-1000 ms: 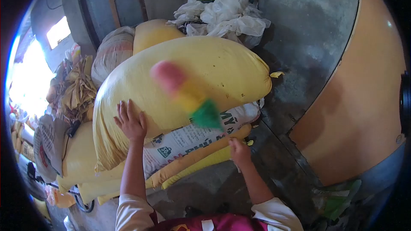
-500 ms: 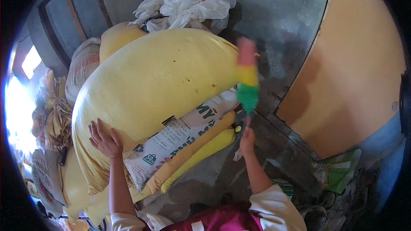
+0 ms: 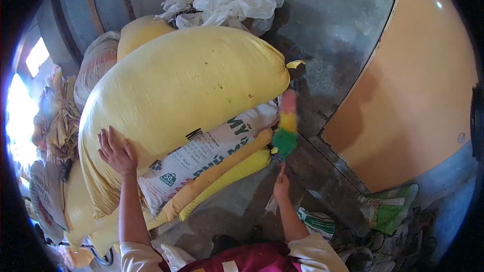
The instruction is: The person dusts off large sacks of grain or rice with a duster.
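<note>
My left hand (image 3: 118,152) lies flat with fingers spread on the left part of a big, full yellow sack (image 3: 186,80), whose tied end points right. My right hand (image 3: 281,187) is wrapped round the handle of a duster (image 3: 287,138) with a fluffy pink, yellow and green head. The duster points up and away from me, just right of the sacks' ends. Under the big sack lies a white printed sack (image 3: 176,166) marked 50, and below that are an orange-tan sack (image 3: 219,171) and a brighter yellow one (image 3: 232,181).
Crumpled clear plastic (image 3: 227,0) is heaped behind the sacks. A large tan panel (image 3: 403,90) leans at the right. Green-and-white bags (image 3: 390,206) and dark clutter lie at lower right. Bundled cloth-like sacks (image 3: 58,121) stand at the left near bright light.
The duster has come down and slightly left, from over the big sack's tied end to beside the lower sacks' ends. My left hand stays on the big sack.
</note>
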`<control>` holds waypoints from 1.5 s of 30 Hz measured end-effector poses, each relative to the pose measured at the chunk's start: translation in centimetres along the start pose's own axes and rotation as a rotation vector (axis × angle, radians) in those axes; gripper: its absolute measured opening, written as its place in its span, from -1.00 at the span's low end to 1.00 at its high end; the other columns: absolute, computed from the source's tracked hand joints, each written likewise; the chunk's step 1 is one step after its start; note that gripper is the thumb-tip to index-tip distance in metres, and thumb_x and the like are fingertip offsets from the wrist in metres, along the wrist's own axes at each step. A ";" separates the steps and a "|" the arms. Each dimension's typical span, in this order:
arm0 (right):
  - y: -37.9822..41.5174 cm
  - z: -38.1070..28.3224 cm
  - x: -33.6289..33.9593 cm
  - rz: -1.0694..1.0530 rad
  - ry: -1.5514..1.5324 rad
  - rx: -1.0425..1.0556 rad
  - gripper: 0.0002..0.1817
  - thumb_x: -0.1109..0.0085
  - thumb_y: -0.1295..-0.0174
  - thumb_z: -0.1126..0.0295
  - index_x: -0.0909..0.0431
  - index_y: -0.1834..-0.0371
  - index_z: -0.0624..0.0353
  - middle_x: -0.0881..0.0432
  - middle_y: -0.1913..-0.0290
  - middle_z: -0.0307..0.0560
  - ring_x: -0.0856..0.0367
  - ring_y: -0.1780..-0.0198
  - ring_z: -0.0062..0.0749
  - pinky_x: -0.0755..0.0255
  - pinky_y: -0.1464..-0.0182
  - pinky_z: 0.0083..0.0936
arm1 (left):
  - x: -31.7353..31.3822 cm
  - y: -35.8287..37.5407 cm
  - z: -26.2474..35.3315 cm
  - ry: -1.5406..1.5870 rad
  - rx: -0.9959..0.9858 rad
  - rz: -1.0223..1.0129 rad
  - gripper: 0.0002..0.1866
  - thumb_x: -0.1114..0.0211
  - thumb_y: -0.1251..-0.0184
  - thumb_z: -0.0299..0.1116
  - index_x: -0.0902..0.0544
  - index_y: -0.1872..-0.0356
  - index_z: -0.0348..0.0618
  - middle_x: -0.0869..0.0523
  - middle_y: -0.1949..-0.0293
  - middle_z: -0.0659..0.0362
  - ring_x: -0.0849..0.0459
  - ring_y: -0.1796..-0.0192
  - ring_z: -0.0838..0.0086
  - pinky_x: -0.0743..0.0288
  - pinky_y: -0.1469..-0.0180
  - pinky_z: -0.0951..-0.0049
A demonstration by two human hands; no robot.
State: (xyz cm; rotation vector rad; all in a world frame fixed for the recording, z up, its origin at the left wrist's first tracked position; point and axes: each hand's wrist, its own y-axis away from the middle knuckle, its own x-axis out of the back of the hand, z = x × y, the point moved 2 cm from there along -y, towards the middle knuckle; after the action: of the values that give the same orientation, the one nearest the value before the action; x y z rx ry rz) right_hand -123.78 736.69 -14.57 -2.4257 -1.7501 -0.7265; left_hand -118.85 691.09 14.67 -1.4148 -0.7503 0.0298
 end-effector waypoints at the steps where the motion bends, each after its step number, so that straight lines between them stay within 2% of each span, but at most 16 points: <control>1: 1.3 -0.9 0.2 -0.006 0.114 0.133 -0.56 0.27 -0.31 0.11 -0.40 0.41 0.30 -0.46 0.52 0.03 -0.49 0.41 -0.15 -0.33 0.32 -0.25 | 0.1 0.2 0.0 -0.005 -0.001 -0.013 -0.41 0.08 -0.18 -0.01 -0.26 -0.22 -0.05 -0.25 -0.24 0.06 -0.13 -0.32 0.20 0.11 -0.25 0.04; 7: 1.9 -3.1 -0.5 -0.127 0.120 -0.106 -0.54 0.31 -0.32 0.11 -0.45 0.21 0.33 -0.51 0.30 0.27 -0.49 0.21 0.12 -0.33 0.16 -0.20 | 0.5 0.3 -0.2 0.010 0.027 -0.034 -0.41 0.07 -0.16 -0.01 -0.27 -0.21 -0.02 -0.25 -0.25 0.08 -0.13 -0.32 0.21 0.11 -0.25 0.03; 11: 4.2 -2.9 -1.0 -0.133 0.195 0.182 -0.55 0.27 -0.30 0.12 -0.46 0.16 0.32 -0.52 0.26 0.28 -0.50 0.18 0.10 -0.35 0.15 -0.21 | 0.2 0.5 -0.2 0.032 0.027 -0.012 -0.41 0.04 -0.13 -0.03 -0.28 -0.21 0.00 -0.26 -0.24 0.09 -0.13 -0.32 0.21 0.11 -0.25 0.03; 20: 3.3 -1.6 3.6 -0.086 0.194 -0.178 -0.64 0.29 -0.33 0.26 -0.38 0.00 0.26 -0.52 0.22 0.24 -0.52 0.17 -0.01 -0.33 0.13 -0.20 | 0.0 0.1 -0.2 0.067 0.056 -0.011 -0.40 -0.01 -0.07 -0.03 -0.31 -0.19 0.03 -0.27 -0.23 0.08 -0.14 -0.32 0.22 0.09 -0.23 0.03; 22: 6.0 -2.6 3.5 -0.213 0.374 0.250 -0.59 0.37 -0.34 0.24 -0.42 0.04 0.30 -0.53 0.31 0.19 -0.52 0.22 -0.02 -0.36 0.20 -0.18 | 0.2 -0.1 -0.2 0.057 0.069 -0.018 -0.40 -0.01 -0.07 -0.02 -0.31 -0.19 0.03 -0.27 -0.23 0.08 -0.14 -0.32 0.22 0.08 -0.23 0.02; 25: 7.5 -0.9 2.8 -0.467 0.696 0.358 -0.61 0.39 -0.35 0.27 -0.38 -0.06 0.18 -0.53 0.25 0.19 -0.53 0.22 -0.05 -0.38 0.20 -0.18 | 0.1 0.2 -0.4 0.057 0.077 -0.033 -0.39 0.00 -0.07 -0.01 -0.31 -0.19 0.02 -0.27 -0.23 0.07 -0.14 -0.32 0.22 0.08 -0.22 0.02; 28: 5.9 -1.8 4.6 -0.211 0.476 0.183 -0.62 0.36 -0.35 0.27 -0.35 -0.10 0.15 -0.54 0.26 0.18 -0.55 0.26 -0.02 -0.40 0.22 -0.16 | 0.0 0.1 -0.4 0.047 0.076 -0.031 -0.39 0.01 -0.07 0.00 -0.31 -0.19 0.00 -0.27 -0.23 0.07 -0.14 -0.32 0.22 0.09 -0.22 0.04; 31: -0.9 8.2 6.2 -0.016 0.440 -0.002 -0.61 0.29 -0.32 0.22 -0.34 -0.07 0.22 -0.54 0.34 0.22 -0.55 0.34 0.02 -0.41 0.28 -0.14 | 0.1 0.1 -0.3 0.057 0.079 -0.030 -0.39 0.01 -0.07 0.00 -0.31 -0.19 0.01 -0.27 -0.22 0.07 -0.14 -0.32 0.22 0.09 -0.22 0.04; 32: 0.6 6.1 6.6 -0.017 0.442 0.001 -0.61 0.29 -0.32 0.22 -0.34 -0.07 0.22 -0.54 0.34 0.22 -0.55 0.34 0.02 -0.41 0.28 -0.14 | 0.0 -0.1 -0.3 0.055 0.082 -0.030 -0.39 0.01 -0.07 0.00 -0.31 -0.19 0.01 -0.27 -0.22 0.07 -0.14 -0.32 0.22 0.09 -0.22 0.04; 34: 4.9 1.8 7.1 -0.255 0.628 0.318 -0.55 0.25 -0.31 0.17 -0.33 -0.03 0.36 -0.52 0.39 0.28 -0.54 0.36 0.08 -0.41 0.30 -0.11 | 0.0 0.1 -0.4 0.054 0.077 -0.031 -0.39 0.00 -0.07 0.00 -0.31 -0.19 0.02 -0.27 -0.22 0.08 -0.15 -0.31 0.22 0.10 -0.23 0.06; 35: 5.7 1.8 6.6 -0.260 0.640 0.322 -0.55 0.25 -0.31 0.17 -0.33 -0.03 0.36 -0.52 0.39 0.28 -0.54 0.36 0.08 -0.41 0.30 -0.11 | 0.1 0.1 -0.3 0.051 0.088 -0.038 -0.39 0.00 -0.07 0.00 -0.31 -0.19 0.02 -0.27 -0.22 0.08 -0.15 -0.31 0.22 0.10 -0.23 0.06; 38: 7.6 3.5 4.8 -0.557 0.941 0.485 -0.72 0.26 -0.31 0.23 -0.36 0.14 0.17 -0.54 0.41 0.23 -0.53 0.30 0.06 -0.36 0.31 -0.16 | 0.2 0.2 -0.4 0.042 0.099 -0.059 -0.40 0.02 -0.10 -0.02 -0.28 -0.21 0.03 -0.25 -0.24 0.09 -0.12 -0.33 0.24 0.12 -0.25 0.05; 40: 6.8 4.6 3.4 -0.475 0.869 0.246 -0.68 0.28 -0.31 0.21 -0.36 0.10 0.20 -0.52 0.31 0.29 -0.49 0.21 0.14 -0.34 0.23 -0.11 | -0.1 0.2 -0.5 0.034 0.091 -0.060 -0.41 0.02 -0.11 -0.02 -0.29 -0.20 0.03 -0.26 -0.24 0.08 -0.12 -0.33 0.23 0.12 -0.25 0.07; 41: 6.3 4.9 3.1 -0.480 0.869 0.247 -0.68 0.28 -0.31 0.21 -0.36 0.10 0.20 -0.52 0.31 0.29 -0.49 0.21 0.14 -0.34 0.23 -0.11 | 0.0 0.3 -0.5 0.030 0.091 -0.062 -0.41 0.02 -0.11 -0.02 -0.29 -0.20 0.03 -0.26 -0.24 0.08 -0.12 -0.33 0.23 0.12 -0.25 0.07; 43: 5.2 3.3 3.1 -0.028 0.319 0.367 -0.68 0.24 -0.31 0.21 -0.35 0.13 0.25 -0.52 0.36 0.21 -0.52 0.28 0.08 -0.39 0.24 -0.16 | 0.0 0.2 -0.5 0.046 0.085 -0.055 -0.41 0.02 -0.11 -0.01 -0.29 -0.20 0.03 -0.25 -0.24 0.09 -0.12 -0.33 0.24 0.12 -0.25 0.07; 45: 5.2 2.5 3.2 -0.067 0.403 0.282 -0.66 0.28 -0.31 0.19 -0.36 0.18 0.26 -0.51 0.34 0.25 -0.49 0.25 0.12 -0.36 0.24 -0.12 | 0.0 0.1 -0.5 0.048 0.083 -0.048 -0.41 0.01 -0.09 -0.01 -0.30 -0.19 0.04 -0.26 -0.23 0.09 -0.12 -0.32 0.24 0.12 -0.24 0.07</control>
State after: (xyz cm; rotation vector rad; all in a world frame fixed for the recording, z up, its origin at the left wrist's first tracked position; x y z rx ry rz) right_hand -117.48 738.48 -14.32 -1.8909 -1.6471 -0.8385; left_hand -118.56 690.64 14.55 -1.3138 -0.7349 -0.0108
